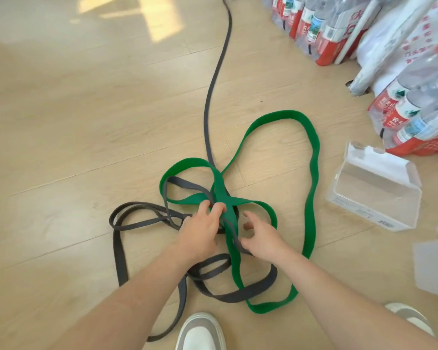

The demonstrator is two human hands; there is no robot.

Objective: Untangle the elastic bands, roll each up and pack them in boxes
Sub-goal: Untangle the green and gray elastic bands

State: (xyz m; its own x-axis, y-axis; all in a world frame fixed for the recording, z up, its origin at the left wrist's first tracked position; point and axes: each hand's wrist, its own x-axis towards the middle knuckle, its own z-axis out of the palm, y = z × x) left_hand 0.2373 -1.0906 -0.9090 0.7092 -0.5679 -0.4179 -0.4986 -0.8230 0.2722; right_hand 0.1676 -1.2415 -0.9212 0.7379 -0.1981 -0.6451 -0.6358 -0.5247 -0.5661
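floor tangle, nothing packed

wooden floor (61, 147) carries everything. my left grip (200, 223) curls onto the green band (311, 173) at the knot; right grip (261, 238) hangs spread beside it. grey band (116, 261) interlaced, unrolled; clear box (352, 208) empty beyond.

Labels on the bottle packs (400, 114) and the clear box (376, 190) are too blurred to read.
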